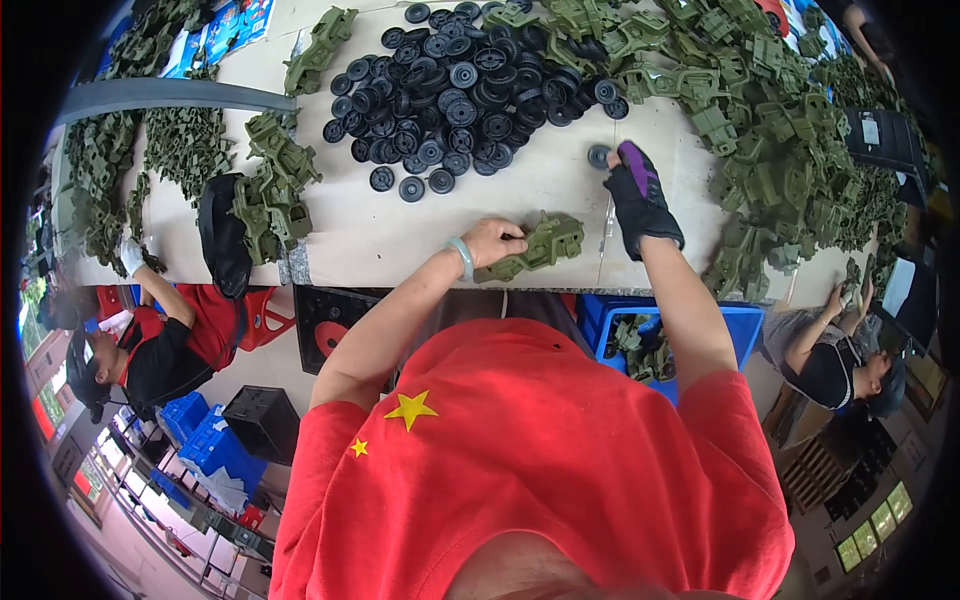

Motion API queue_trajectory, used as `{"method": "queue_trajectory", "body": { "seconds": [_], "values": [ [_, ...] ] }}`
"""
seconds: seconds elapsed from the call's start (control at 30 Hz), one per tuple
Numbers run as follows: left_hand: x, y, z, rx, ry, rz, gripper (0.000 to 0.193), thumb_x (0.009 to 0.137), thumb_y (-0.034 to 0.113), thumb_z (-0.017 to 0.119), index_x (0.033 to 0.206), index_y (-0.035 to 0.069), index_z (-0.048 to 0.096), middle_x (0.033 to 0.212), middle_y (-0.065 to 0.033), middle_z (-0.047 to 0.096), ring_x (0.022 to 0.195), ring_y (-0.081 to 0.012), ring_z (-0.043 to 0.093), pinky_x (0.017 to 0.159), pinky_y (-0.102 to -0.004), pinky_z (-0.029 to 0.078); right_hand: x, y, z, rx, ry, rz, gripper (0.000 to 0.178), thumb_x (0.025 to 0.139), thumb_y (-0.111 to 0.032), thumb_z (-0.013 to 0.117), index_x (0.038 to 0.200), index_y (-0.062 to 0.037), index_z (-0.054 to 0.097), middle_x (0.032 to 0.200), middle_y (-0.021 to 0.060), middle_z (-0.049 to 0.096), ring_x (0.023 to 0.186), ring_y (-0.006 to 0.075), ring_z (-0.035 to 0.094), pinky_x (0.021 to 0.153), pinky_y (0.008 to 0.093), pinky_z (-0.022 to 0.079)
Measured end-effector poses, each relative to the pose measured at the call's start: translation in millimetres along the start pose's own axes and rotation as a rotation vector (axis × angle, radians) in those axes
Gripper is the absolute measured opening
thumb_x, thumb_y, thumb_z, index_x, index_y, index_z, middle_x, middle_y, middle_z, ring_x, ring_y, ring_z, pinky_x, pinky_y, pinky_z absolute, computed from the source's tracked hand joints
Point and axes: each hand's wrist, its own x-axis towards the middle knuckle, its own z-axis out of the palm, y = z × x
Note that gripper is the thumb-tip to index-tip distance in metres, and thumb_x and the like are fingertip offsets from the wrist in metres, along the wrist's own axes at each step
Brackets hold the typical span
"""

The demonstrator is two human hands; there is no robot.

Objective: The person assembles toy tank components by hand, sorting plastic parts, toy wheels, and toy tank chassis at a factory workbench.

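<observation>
My bare left hand [492, 243], with a pale bangle at the wrist, is closed on a green plastic toy vehicle body [548, 243] near the table's front edge. To the right, my right hand [638, 190] wears a black and purple fingerless glove. Its fingertips close on the edge of a black toy wheel [598, 156]; part of the grip is hidden by the glove. Beyond both hands lies a heap of loose black toy wheels [462, 112], several of them strewn around its near edge.
Green vehicle bodies [760, 170] are piled along the right; more [275, 190] lie at the left by a black bag [222, 235]. A blue crate [742, 330] with green parts stands below the table edge. People work at both sides, one hand gloved white [131, 256]. A grey bar [180, 97] crosses the far left.
</observation>
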Motion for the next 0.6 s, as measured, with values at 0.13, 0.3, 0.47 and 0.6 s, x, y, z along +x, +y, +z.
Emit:
{"method": "queue_trajectory", "body": {
  "seconds": [0.13,0.3,0.47,0.6],
  "values": [
    [-3.4,14.9,15.5,0.207,0.309,-0.039,0.042,0.093,0.035,0.075,0.122,0.005,0.074,0.124,-0.0133,0.071,0.121,-0.0333,0.062,0.105,-0.0456,0.048,-13.2,32.0,-29.2,-0.464,-0.109,-0.080,0.021,0.098,-0.024,0.065,0.101,-0.0028,0.065,0.092,0.0191,0.068,0.088,0.0395,0.068,0.079,0.0488,0.054],
    [-22.8,24.9,18.9,0.425,0.513,0.092,0.086,0.082,0.052,0.080,0.152,0.012,0.050,0.136,-0.0119,0.061,0.128,-0.0330,0.052,0.106,-0.0522,0.042,-26.5,23.3,-31.9,-0.643,0.012,-0.211,0.022,0.088,-0.022,0.074,0.104,-0.0082,0.068,0.099,0.0186,0.069,0.097,0.0415,0.064,0.083,0.0517,0.052],
    [-25.8,19.0,28.3,0.476,0.264,0.034,0.092,0.078,0.055,0.079,0.151,0.008,0.048,0.137,-0.0131,0.057,0.133,-0.0343,0.050,0.110,-0.0513,0.046,-24.9,30.5,-30.5,-0.752,-0.068,-0.369,0.028,0.083,-0.019,0.077,0.105,-0.0070,0.067,0.105,0.0196,0.068,0.100,0.0406,0.064,0.086,0.0504,0.052],
    [-23.0,29.9,52.7,0.519,0.303,-0.050,0.074,0.076,0.049,0.080,0.132,0.005,0.063,0.132,-0.0137,0.059,0.130,-0.0358,0.052,0.106,-0.0490,0.051,-51.6,16.1,-30.0,-0.296,-0.216,-0.373,0.044,0.084,-0.016,0.077,0.124,-0.0031,0.065,0.111,0.0178,0.067,0.102,0.0375,0.065,0.089,0.0431,0.053]
  ]
}}
